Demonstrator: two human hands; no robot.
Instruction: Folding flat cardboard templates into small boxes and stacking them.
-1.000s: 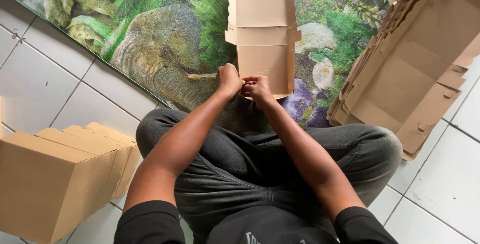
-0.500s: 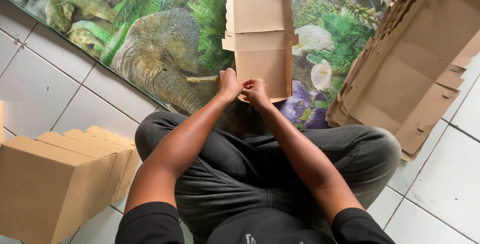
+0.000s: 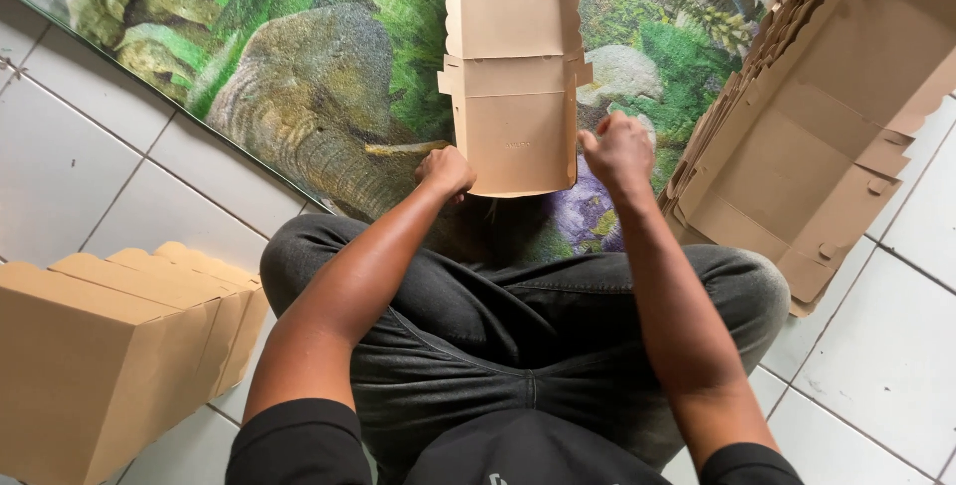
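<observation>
Lying flat on the mat, the brown cardboard box blank with wavy edges sits just past the person's crossed legs, and its near edge is right between the two hands. The left hand is curled into a loose fist and touches the near left corner of the box blank. I cannot tell if it is pinching a flap or only resting there. The right hand is also curled and sits just beside the near right edge, maybe not touching it.

The small side tabs on the box blank look thin. If one hand pulls harder than the other, a tab could bend the wrong way or tear. The box could also end up crooked if the sides are folded up unevenly.

Under it is the soft floor mat with a picture of an elephant and green plants. A soft mat gives way when pressed, so a fold may not come out sharp.

To the right leans a stack of flat brown cardboard blanks, near the right arm. A wide swing of the elbow could knock them over.

To the left stand folded-up brown cardboard boxes on the white floor tiles, close to the left knee, where a bump could push them.
</observation>
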